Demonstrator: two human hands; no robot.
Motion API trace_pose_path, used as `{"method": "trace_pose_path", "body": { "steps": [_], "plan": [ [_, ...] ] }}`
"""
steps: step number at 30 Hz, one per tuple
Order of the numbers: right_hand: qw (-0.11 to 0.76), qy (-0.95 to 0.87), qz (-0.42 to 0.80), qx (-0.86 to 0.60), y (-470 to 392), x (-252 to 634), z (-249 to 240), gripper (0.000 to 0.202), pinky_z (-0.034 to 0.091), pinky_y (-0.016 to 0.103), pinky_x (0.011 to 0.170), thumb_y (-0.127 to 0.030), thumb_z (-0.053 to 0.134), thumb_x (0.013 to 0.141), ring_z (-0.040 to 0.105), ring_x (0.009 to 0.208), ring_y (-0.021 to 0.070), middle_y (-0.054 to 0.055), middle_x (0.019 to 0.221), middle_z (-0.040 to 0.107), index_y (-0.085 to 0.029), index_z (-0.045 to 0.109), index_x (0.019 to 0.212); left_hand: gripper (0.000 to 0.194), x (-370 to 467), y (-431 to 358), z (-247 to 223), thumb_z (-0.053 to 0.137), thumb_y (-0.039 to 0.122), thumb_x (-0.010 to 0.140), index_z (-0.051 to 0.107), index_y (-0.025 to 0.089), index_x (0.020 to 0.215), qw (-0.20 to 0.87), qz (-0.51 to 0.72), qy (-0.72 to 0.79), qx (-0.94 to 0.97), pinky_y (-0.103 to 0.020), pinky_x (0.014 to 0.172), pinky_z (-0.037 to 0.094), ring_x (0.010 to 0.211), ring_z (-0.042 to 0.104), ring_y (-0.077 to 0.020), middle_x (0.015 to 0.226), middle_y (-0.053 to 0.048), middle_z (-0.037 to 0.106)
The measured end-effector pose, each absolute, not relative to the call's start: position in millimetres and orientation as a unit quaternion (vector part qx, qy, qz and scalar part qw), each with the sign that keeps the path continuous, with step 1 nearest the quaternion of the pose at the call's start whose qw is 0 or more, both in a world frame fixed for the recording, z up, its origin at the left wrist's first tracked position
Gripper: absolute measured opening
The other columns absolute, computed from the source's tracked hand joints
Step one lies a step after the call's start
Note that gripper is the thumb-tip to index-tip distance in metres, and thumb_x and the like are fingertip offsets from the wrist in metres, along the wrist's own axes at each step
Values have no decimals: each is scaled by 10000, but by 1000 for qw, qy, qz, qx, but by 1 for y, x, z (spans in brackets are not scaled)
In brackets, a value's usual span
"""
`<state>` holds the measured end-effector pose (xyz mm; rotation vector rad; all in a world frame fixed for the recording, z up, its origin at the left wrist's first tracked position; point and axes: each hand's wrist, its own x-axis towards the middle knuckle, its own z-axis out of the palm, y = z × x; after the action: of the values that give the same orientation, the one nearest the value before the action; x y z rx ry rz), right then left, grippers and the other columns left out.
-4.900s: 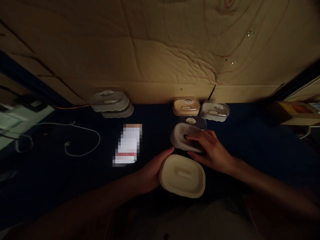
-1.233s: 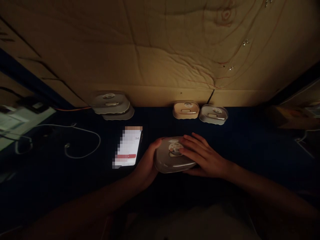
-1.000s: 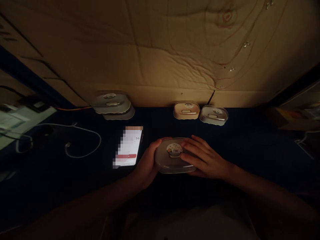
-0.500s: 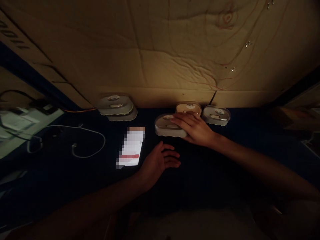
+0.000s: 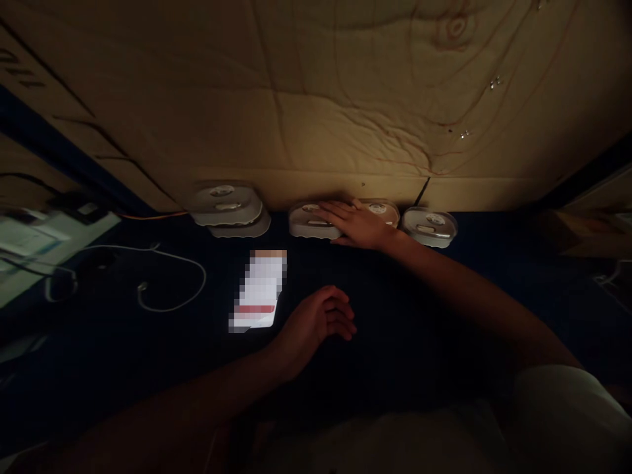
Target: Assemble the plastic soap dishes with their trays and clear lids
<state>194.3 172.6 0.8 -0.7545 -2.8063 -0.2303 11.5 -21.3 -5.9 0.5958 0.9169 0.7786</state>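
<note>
A rounded clear-plastic box (image 5: 301, 227) with a round label on top stands at the back of the dark blue table. My right hand (image 5: 365, 225) is on this box, its fingers across the top and its thumb at the front edge. Behind that hand, partly hidden, is a brownish box (image 5: 388, 209) of the same shape. Nearer to me, my left hand (image 5: 320, 319) hovers or rests with loosely curled, parted fingers and nothing in them. Beside it, to the left, lies a phone (image 5: 259, 289) with a lit, blurred-out screen.
Two similar boxes are stacked (image 5: 230, 207) at the back left, and a single box (image 5: 429, 227) stands right of my right hand. A cardboard sheet (image 5: 207, 118) rises behind them. On the left are a white cable (image 5: 197, 289) and a pale power strip or case (image 5: 54, 247).
My right hand has pushed the clear box away from me and slightly left, up to the row by the cardboard. The left fingers have curled a little more.
</note>
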Motion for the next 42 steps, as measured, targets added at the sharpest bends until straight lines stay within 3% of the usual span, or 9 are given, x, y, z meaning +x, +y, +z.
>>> {"method": "trace_pose_path", "body": {
  "steps": [5,8,13,19,23,26,30,36,42],
  "plan": [
    [81,-953,-33,-289,165,202,6,811,215,648,1268,-251,658,967,309,1597,374,204,1747,261,-172,262,1670,297,10,-21,-8,543,398,982,673,159,864,783,350,418,299,-299,594,527,659,705,-200,770,-66,696],
    [85,-947,-15,-311,165,216,16,872,230,682,1255,-359,725,941,250,1612,411,208,1760,213,-190,276,1669,235,10,-21,-7,560,362,957,666,169,874,777,343,416,324,-298,603,524,668,694,-192,780,-61,697],
    [109,-920,36,-375,178,257,27,926,261,686,1242,-506,775,895,385,1537,412,187,1675,408,-221,326,1653,200,11,-22,-6,570,348,938,661,176,890,768,338,417,350,-303,602,517,670,672,-185,795,-63,699],
    [65,-904,42,-421,177,273,26,902,312,716,1208,-431,831,818,404,1494,446,146,1623,464,-269,425,1607,168,12,-23,-4,586,324,917,656,177,878,760,335,425,359,-305,605,502,664,657,-178,794,-62,693],
    [74,-900,24,-428,156,269,23,875,374,723,1148,-489,840,803,467,1397,476,183,1511,528,-235,490,1565,166,11,-23,-6,611,330,923,661,173,906,766,343,417,349,-304,613,505,664,661,-177,803,-62,700],
    [106,-902,43,-417,131,271,18,858,470,635,1113,-522,811,838,553,1316,409,167,1460,530,-255,458,1573,175,11,-23,-8,609,334,951,658,168,978,777,356,407,323,-327,663,540,721,710,-207,874,-98,746],
    [134,-900,73,-408,88,275,15,823,586,542,1015,-553,777,875,645,1208,342,153,1474,500,-295,424,1572,300,12,-19,-9,536,368,1024,642,123,1163,790,363,418,264,-427,865,584,910,776,-291,1082,-210,786],
    [222,-890,221,-331,17,262,20,957,529,506,1146,-553,815,872,502,1467,337,159,1616,409,-311,298,1640,589,12,-19,-4,455,569,1057,595,118,1410,846,338,360,202,-532,980,559,1111,747,-366,1255,-239,747],
    [243,-885,253,-306,1,252,20,928,486,527,1193,-574,794,889,419,1543,339,160,1652,405,-317,332,1652,549,13,-24,-4,418,592,1072,684,189,1333,855,343,337,193,-461,866,616,1099,735,-317,1300,-171,747]
  ]
}}
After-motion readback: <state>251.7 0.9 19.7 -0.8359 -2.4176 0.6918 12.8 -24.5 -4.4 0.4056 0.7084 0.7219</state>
